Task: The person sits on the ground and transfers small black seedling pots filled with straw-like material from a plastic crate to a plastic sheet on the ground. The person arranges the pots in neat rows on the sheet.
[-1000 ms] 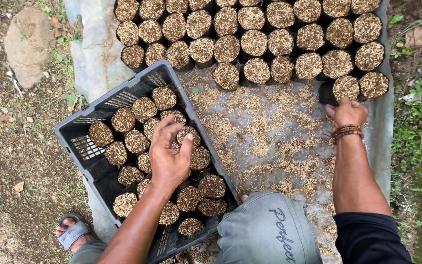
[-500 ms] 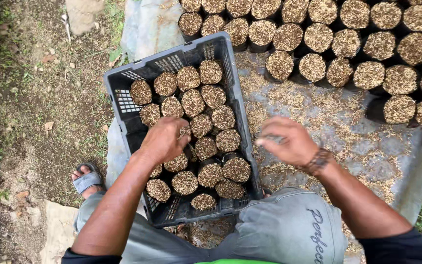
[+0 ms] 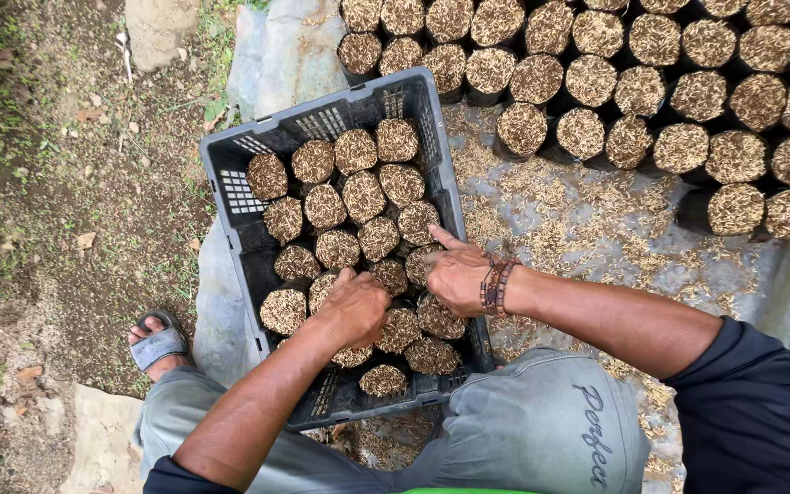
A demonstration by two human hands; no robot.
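Note:
A dark grey plastic crate (image 3: 230, 183) sits on the ground in front of me, packed with several small black seedling bags (image 3: 363, 194) topped with rice husk. My left hand (image 3: 352, 306) is down in the crate, fingers curled over one bag near the middle. My right hand (image 3: 454, 273), with a beaded bracelet on the wrist, reaches into the crate's right side and touches the bags there, index finger stretched out. Whether it grips one is hidden by the hand itself.
Rows of filled seedling bags (image 3: 651, 91) stand on a plastic sheet (image 3: 596, 238) strewn with loose husk. My knee in grey trousers (image 3: 541, 430) is low in view. My sandalled foot (image 3: 159, 343) rests on bare soil at the left.
My right hand came back from the far rows and moved into the crate beside my left hand. The view shifted, bringing the crate toward the centre.

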